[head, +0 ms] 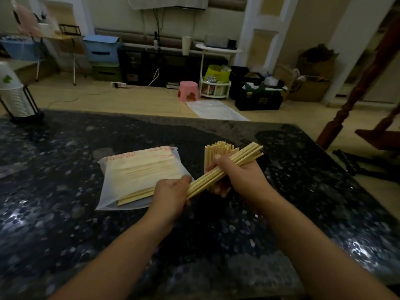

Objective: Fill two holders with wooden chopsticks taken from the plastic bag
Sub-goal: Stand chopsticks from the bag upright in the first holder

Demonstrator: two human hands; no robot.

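A translucent plastic bag [129, 169] packed with pale wooden chopsticks lies flat on the dark speckled table [65, 213], a few sticks poking out of its near end. Both hands hold one bundle of chopsticks [238, 158] slanting up to the right above the table. My left hand [171, 195] grips the bundle's lower end. My right hand [240, 176] grips its middle. Directly behind my right hand a cluster of upright chopsticks [216, 150] stands in a holder that my hand hides. I see no second holder.
A stack of white cups in a black wire stand [15, 98] sits at the table's far left corner. Beyond the table lie a wooden floor, a pink stool [187, 90], a plastic sheet and storage boxes. A dark wooden post [357, 89] rises at the right.
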